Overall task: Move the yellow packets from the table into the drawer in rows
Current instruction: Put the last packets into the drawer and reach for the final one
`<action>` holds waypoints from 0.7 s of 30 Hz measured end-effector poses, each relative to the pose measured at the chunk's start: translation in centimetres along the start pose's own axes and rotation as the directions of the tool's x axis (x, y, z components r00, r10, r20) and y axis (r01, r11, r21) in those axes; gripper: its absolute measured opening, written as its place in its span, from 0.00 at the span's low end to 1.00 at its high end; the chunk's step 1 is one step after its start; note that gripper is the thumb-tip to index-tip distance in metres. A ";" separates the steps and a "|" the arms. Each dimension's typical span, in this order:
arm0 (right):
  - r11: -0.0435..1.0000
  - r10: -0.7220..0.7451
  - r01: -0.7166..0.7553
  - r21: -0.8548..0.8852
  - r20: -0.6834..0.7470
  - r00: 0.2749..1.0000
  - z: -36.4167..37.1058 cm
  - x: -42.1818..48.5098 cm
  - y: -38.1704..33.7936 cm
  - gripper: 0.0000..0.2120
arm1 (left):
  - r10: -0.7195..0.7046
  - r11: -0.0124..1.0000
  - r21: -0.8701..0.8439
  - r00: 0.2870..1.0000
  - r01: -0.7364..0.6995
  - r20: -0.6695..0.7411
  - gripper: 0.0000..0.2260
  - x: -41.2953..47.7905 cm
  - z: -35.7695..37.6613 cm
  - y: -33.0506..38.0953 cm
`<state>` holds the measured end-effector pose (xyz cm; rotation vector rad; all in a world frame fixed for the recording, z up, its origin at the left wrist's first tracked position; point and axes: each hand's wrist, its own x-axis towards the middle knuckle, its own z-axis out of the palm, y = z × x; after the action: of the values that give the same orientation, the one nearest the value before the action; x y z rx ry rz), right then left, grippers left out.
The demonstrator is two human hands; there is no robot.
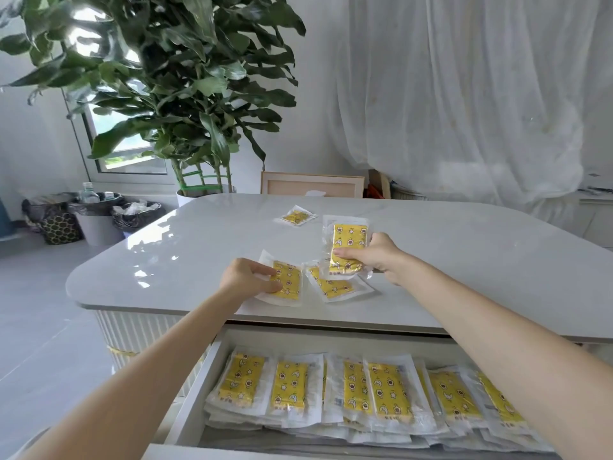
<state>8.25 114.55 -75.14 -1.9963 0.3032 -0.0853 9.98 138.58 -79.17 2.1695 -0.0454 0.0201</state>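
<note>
My right hand (pixel 376 257) grips a yellow packet (pixel 348 242) and holds it upright just above the white table (pixel 464 260). My left hand (pixel 247 277) pinches another yellow packet (pixel 290 282) that lies flat near the table's front edge. Between them a third packet (pixel 335 288) lies on the table, partly under the lifted one. A fourth packet (pixel 297 216) lies farther back. Below the table edge the open drawer (pixel 185 423) holds a row of stacked yellow packets (pixel 391 390), partly hidden by my right forearm.
A tall potted plant (pixel 185 94) stands behind the table's far left corner. Bins with dark bags (pixel 96 217) sit on the floor at the left. A wooden frame (pixel 311 184) leans behind the table, and a white curtain (pixel 481 94) hangs at the right.
</note>
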 end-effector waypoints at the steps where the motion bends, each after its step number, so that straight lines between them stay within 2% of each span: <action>1: 0.999 -0.003 0.004 -0.039 0.012 1.000 0.6 0.4 0.3 0.25 | -0.008 1.000 -0.025 1.000 0.008 0.001 0.16 -0.1 -0.1 0.1; 5: 0.969 0.062 -0.043 -0.242 0.074 0.995 2.2 1.5 1.4 0.35 | -0.021 0.996 -0.087 1.000 0.021 0.002 0.15 -0.5 -0.7 0.7; 8: 0.932 0.106 -0.080 -0.353 0.056 0.993 2.8 2.9 1.9 0.48 | -0.038 0.991 -0.131 0.999 0.041 0.024 0.16 -0.7 -0.8 1.1; 9: 0.924 0.119 -0.086 -0.372 0.068 0.991 3.1 3.0 1.8 0.49 | -0.047 0.989 -0.140 0.998 0.051 0.029 0.15 -0.8 -0.7 1.1; 14: 0.930 0.088 -0.046 -0.363 0.101 0.991 3.3 0.6 0.2 0.27 | -0.069 0.979 -0.187 0.996 0.079 0.060 0.16 -1.5 -0.1 1.3; 16: 0.943 0.072 -0.035 -0.330 0.100 0.992 3.0 -0.1 0.4 0.25 | -0.057 0.980 -0.186 0.996 0.069 0.072 0.16 -2.0 0.2 1.4; 19: 0.986 0.105 -0.084 -0.144 0.141 0.984 2.3 -1.4 1.1 0.20 | -0.022 0.982 -0.184 0.994 0.041 0.104 0.15 -3.4 0.5 1.8; 21: 0.993 0.094 -0.082 -0.086 0.150 0.984 1.5 -2.4 1.5 0.20 | -0.013 0.973 -0.227 0.988 0.047 0.151 0.14 -4.2 0.5 2.2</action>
<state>5.97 115.81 -76.99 -2.0522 0.2991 0.1383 5.68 137.08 -77.78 1.9356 -0.0957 -0.1581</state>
